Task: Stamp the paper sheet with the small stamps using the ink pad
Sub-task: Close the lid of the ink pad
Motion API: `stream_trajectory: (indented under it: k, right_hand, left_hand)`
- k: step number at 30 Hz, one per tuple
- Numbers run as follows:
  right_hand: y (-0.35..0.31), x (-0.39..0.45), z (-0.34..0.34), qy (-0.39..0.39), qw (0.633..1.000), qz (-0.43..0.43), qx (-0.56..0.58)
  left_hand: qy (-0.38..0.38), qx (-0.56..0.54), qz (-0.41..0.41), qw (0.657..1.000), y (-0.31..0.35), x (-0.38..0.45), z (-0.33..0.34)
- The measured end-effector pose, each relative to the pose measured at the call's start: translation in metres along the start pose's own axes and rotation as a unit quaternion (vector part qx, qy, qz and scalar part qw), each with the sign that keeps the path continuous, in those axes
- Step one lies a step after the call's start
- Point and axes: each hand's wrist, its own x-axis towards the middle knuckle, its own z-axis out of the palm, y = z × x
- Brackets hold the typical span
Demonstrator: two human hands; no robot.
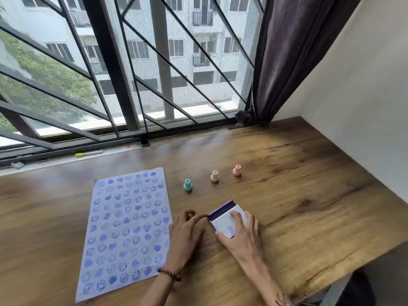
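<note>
A pale blue paper sheet (125, 228) lies on the wooden table, covered with several rows of purple smiley and heart prints. Right of it sits the ink pad (225, 217), a white box with its lid nearly down and a purple strip showing at the far edge. My right hand (240, 233) rests flat on the lid. My left hand (187, 233) lies beside it, fingertips touching the box's left corner. Three small stamps stand upright beyond: teal (187, 185), cream (214, 176) and pink (237, 170).
The wooden table (298, 173) ends at a window with dark bars at the back and a wall on the right. A dark curtain (287, 62) hangs in the corner. A yellow-capped marker (88, 153) lies on the sill. The table's near right edge drops off.
</note>
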Motion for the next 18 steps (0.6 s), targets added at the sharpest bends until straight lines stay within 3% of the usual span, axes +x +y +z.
stream_trajectory:
  k: [9,14,18]
  right_hand:
    - [-0.010,0.019,-0.002,-0.019,0.999,-0.028,-0.010]
    - [0.006,0.007,-0.004,0.078,0.994,-0.077,0.029]
    - [0.014,0.002,-0.006,0.097,0.991,-0.087,-0.019]
  left_hand:
    - [0.012,0.007,0.006,1.000,0.005,-0.002,-0.002]
    - [0.053,0.032,0.052,0.997,0.012,-0.018,0.004]
    - [0.001,0.124,0.071,0.990,0.025,-0.025,0.015]
